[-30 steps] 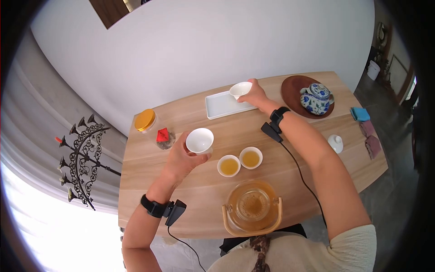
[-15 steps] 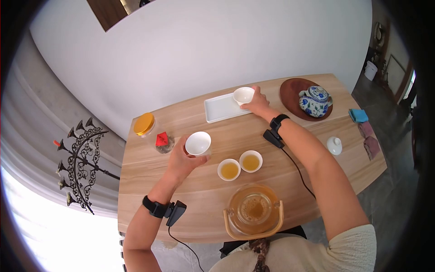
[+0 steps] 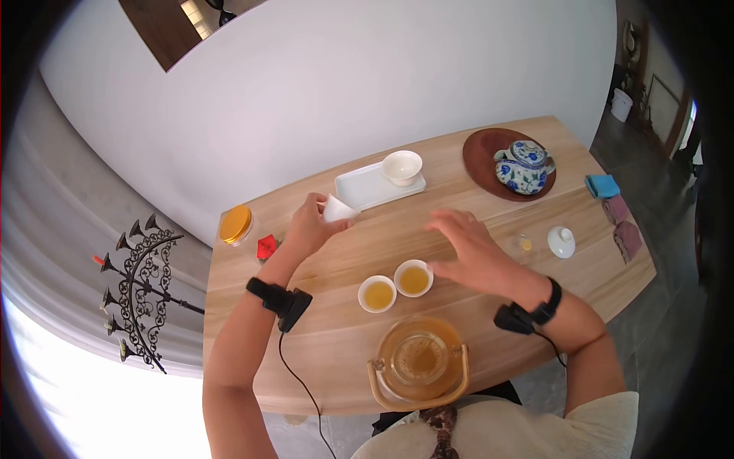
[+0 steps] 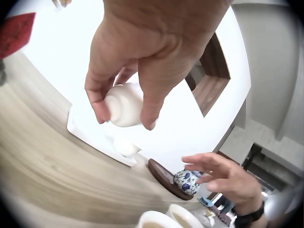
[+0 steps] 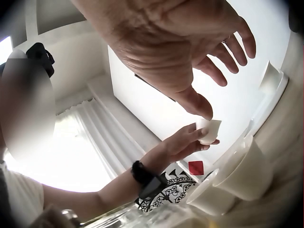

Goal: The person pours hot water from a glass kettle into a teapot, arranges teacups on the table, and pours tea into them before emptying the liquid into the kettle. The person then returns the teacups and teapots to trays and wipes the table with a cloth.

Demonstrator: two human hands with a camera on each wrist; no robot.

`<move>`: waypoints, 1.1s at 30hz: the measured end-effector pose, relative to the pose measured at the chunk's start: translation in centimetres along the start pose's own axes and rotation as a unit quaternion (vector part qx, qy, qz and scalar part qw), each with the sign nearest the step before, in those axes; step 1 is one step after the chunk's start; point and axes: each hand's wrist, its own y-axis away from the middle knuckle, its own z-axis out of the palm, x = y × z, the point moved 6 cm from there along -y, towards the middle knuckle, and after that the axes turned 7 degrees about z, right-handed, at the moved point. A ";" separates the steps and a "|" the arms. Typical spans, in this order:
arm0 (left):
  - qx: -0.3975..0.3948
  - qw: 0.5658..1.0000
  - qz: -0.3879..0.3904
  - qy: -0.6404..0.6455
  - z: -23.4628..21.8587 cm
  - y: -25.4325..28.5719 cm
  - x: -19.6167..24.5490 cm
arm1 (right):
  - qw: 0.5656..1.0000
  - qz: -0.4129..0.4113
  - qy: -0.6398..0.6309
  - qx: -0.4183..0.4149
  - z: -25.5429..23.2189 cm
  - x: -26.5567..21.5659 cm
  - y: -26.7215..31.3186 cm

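My left hand (image 3: 310, 227) grips a white teacup (image 3: 337, 209) between thumb and fingers, tipped on its side above the left of the table; its base faces the camera in the left wrist view. With fingers spread and nothing in it, my right hand (image 3: 480, 251) hovers just right of two cups of yellow tea, a left one (image 3: 378, 295) and a right one (image 3: 414, 279), which stand side by side. Another white cup (image 3: 402, 168) stands upright on the right end of a white rectangular tray (image 3: 358, 188) by the wall.
A glass teapot (image 3: 419, 359) of tea with a wooden handle stands near my body. Back right, a blue-and-white teapot (image 3: 523, 170) sits on a brown round plate (image 3: 478, 157). A white lid (image 3: 561, 242), folded cloths (image 3: 616, 208) and a yellow-lidded jar (image 3: 235, 225) are about.
My right hand set its cup down on the tray, let go and drew back toward me. My left hand moved slightly toward the wall and tipped its cup from upright onto its side.
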 end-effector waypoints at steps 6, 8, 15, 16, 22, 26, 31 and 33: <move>-0.016 0.986 0.057 -0.156 2.2 -6.6 0.8 | 0.991 0.056 -0.117 0.021 -2.8 2.4 6.6; -0.017 0.985 0.071 -0.158 3.0 -8.3 1.2 | 0.984 0.075 -0.157 0.049 -3.1 3.5 7.2; -0.040 0.965 0.106 -0.235 6.0 -12.8 0.5 | 0.972 0.081 -0.189 0.113 -3.2 5.2 7.7; -0.041 0.965 0.108 -0.235 6.3 -13.2 0.3 | 0.972 0.074 -0.194 0.114 -3.3 5.2 7.8; -0.054 0.965 0.106 -0.235 7.7 -14.4 -0.3 | 0.972 0.084 -0.178 0.129 -4.2 5.3 8.2; -0.033 0.973 0.106 -0.202 7.4 -13.8 -0.3 | 0.970 0.101 -0.157 0.155 -5.0 5.7 8.2; 0.002 0.963 0.131 -0.235 5.3 -12.2 -0.5 | 0.929 0.193 -0.058 0.311 -8.8 9.2 10.0; -0.007 0.981 0.092 -0.170 3.9 -9.6 0.9 | 0.920 0.224 -0.020 0.320 -9.5 10.9 11.0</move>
